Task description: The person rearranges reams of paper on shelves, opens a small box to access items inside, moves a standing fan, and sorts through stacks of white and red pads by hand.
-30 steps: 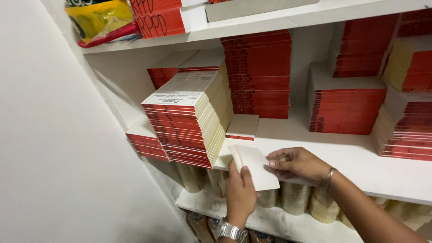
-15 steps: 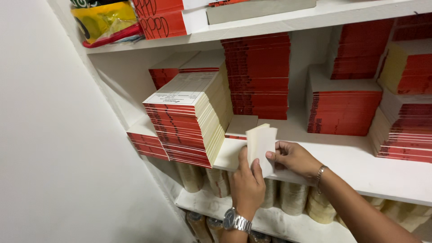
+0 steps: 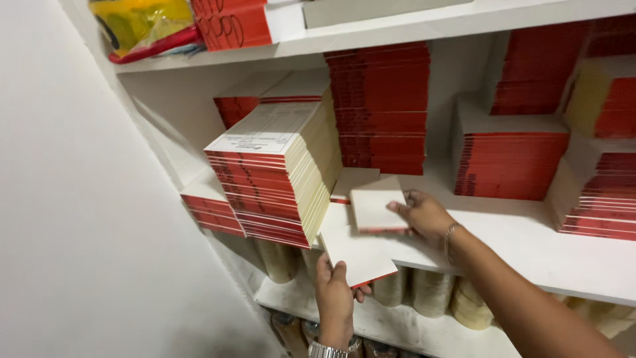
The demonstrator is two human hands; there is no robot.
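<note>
My left hand (image 3: 336, 296) grips the near corner of a thin white pad with a red spine (image 3: 354, 250), held flat at the front edge of the middle shelf (image 3: 523, 246). My right hand (image 3: 424, 216) holds a second, smaller white pad with a red edge (image 3: 376, 209) just above the shelf, beside another pad lying flat (image 3: 351, 180). A tall leaning stack of red-spined pads (image 3: 275, 174) stands directly left of both hands. A metal watch is on my left wrist and a thin bracelet on my right.
More stacks of red-spined pads (image 3: 383, 106) fill the back and right (image 3: 509, 158) of the shelf. A yellow and red plastic bag (image 3: 142, 26) lies on the top shelf. Rolls of tape (image 3: 430, 292) sit on the shelf below. A white wall (image 3: 73, 232) closes the left side.
The single pad held upright between both hands is now two pads. My right hand has carried one back over the shelf while my left hand holds the other flat at the shelf's edge.
</note>
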